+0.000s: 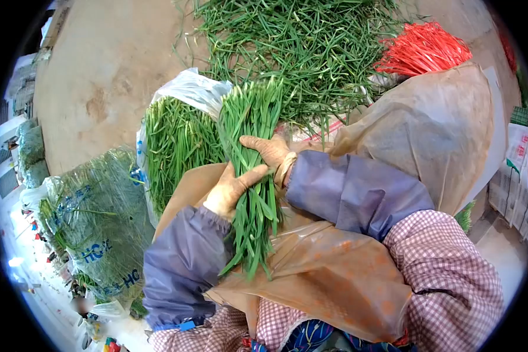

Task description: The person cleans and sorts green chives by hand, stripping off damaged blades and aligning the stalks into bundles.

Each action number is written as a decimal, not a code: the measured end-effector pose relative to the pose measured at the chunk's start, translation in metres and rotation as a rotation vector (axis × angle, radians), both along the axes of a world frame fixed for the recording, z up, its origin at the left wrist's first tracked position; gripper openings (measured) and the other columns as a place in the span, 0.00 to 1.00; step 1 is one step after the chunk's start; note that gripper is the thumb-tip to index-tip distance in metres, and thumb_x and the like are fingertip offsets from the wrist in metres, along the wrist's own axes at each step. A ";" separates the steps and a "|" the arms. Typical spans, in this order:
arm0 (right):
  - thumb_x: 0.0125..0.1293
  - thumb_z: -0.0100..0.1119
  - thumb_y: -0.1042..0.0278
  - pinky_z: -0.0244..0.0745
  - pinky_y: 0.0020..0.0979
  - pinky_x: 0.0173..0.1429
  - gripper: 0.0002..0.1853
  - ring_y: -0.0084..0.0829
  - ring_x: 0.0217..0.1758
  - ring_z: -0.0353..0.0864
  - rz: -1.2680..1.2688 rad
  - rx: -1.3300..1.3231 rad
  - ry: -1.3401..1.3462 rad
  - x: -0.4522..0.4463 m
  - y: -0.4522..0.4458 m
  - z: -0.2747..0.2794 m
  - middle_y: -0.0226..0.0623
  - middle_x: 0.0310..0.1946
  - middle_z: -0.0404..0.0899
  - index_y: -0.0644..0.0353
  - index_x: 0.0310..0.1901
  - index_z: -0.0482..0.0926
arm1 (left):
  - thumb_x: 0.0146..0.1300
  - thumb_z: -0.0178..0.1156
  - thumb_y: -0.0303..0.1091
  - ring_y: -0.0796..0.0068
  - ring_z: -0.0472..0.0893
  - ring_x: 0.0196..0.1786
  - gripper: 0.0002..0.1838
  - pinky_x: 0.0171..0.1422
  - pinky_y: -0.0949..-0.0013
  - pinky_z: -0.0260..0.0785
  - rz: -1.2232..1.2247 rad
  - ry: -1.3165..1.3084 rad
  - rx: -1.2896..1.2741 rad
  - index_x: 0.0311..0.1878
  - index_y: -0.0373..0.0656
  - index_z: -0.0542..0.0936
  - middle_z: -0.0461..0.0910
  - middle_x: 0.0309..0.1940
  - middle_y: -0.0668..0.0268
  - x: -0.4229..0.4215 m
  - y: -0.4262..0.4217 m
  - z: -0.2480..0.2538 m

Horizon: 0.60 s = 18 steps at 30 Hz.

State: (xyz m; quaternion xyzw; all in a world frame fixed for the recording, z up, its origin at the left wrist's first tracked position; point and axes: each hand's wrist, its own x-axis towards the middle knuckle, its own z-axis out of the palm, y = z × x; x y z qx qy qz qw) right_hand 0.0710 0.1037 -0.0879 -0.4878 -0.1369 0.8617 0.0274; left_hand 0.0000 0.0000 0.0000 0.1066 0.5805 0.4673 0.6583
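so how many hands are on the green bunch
2: left hand, lower, on the left of the green bunch; right hand, higher, on its right. No others show.

Left oversleeve point(185, 264): was slick purple-blue, gathered at the cuff.
Right oversleeve point(358, 190): was same purple-blue, creased, shiny.
Wristband point(286, 168): was pale, narrow, looped round the right wrist.
Shirt point(452, 264): was dull-red and white small check, loose-sleeved.
Blue tab point(186, 325): sat near the left oversleeve's upper end.
Apron point(346, 276): was brown glossy plastic, orange blotches.
Lower cloth point(311, 337): was dark blue, patterned.
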 end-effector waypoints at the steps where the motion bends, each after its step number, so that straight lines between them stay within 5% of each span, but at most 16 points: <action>1: 0.57 0.69 0.75 0.83 0.37 0.41 0.24 0.38 0.40 0.85 -0.048 0.062 0.045 -0.006 -0.002 -0.003 0.44 0.43 0.83 0.63 0.56 0.73 | 0.60 0.67 0.31 0.63 0.82 0.47 0.38 0.47 0.61 0.81 0.339 -0.233 -0.330 0.70 0.48 0.57 0.77 0.50 0.58 0.003 0.010 0.006; 5: 0.56 0.70 0.77 0.83 0.37 0.41 0.23 0.37 0.39 0.84 -0.202 0.100 0.168 0.009 -0.006 0.052 0.42 0.42 0.82 0.64 0.53 0.73 | 0.59 0.64 0.20 0.66 0.82 0.45 0.39 0.42 0.64 0.81 0.408 -0.196 -0.127 0.70 0.49 0.56 0.75 0.49 0.62 0.036 -0.001 0.042; 9: 0.59 0.67 0.74 0.82 0.35 0.43 0.21 0.35 0.39 0.84 -0.282 0.112 0.173 0.013 -0.009 0.081 0.39 0.42 0.83 0.62 0.54 0.75 | 0.56 0.65 0.17 0.65 0.81 0.48 0.38 0.54 0.61 0.77 0.377 -0.137 -0.069 0.69 0.43 0.61 0.76 0.52 0.61 0.053 -0.011 0.048; 15: 0.60 0.67 0.73 0.81 0.35 0.44 0.22 0.33 0.42 0.83 -0.222 0.070 0.334 0.027 -0.009 0.088 0.35 0.45 0.81 0.60 0.56 0.74 | 0.54 0.61 0.17 0.64 0.84 0.41 0.34 0.47 0.61 0.81 0.267 -0.069 -0.184 0.66 0.40 0.66 0.79 0.48 0.58 0.054 -0.012 0.056; 18: 0.62 0.68 0.65 0.80 0.36 0.43 0.21 0.32 0.42 0.82 -0.096 0.113 0.230 0.029 -0.003 0.094 0.34 0.43 0.82 0.59 0.55 0.76 | 0.56 0.60 0.18 0.70 0.80 0.32 0.23 0.37 0.66 0.77 0.230 -0.109 -0.240 0.55 0.39 0.70 0.78 0.36 0.64 0.048 -0.011 0.063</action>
